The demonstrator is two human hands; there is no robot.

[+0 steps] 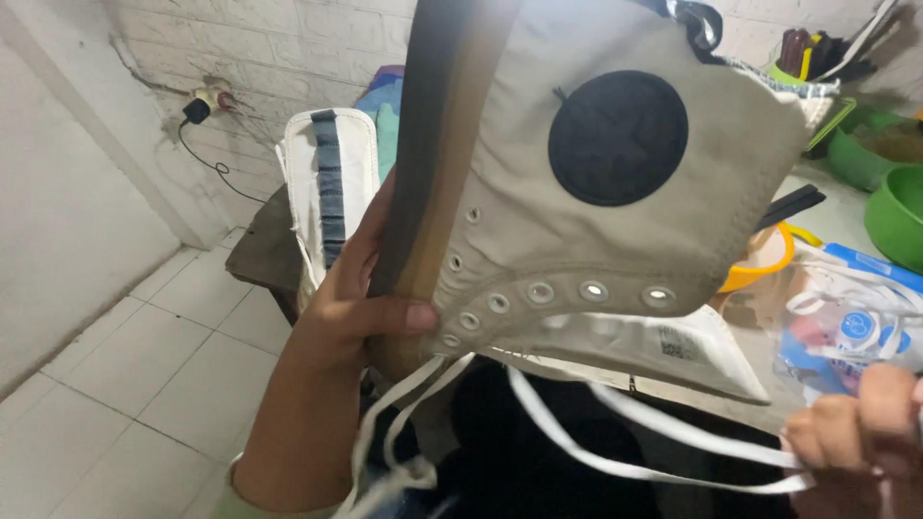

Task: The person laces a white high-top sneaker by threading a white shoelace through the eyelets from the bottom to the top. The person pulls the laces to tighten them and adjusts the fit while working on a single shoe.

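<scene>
Shoelace (615, 452), white and flat, is running from the lowest eyelets toward the lower right, where the right hand (856, 423) is pinching it, fingers (817, 432) curled tight around the strand. Left forearm is rising from the bottom edge; left hand (356, 298) is gripping the sole edge of the high-top sneaker (596, 240), thumb pressed flat beside the eyelets, holding it raised with the sole turned upward. Behind, a second sneaker (332, 178) is standing against the brick wall (269, 48); green basins (885, 183) are sitting on the tabletop (836, 216).
</scene>
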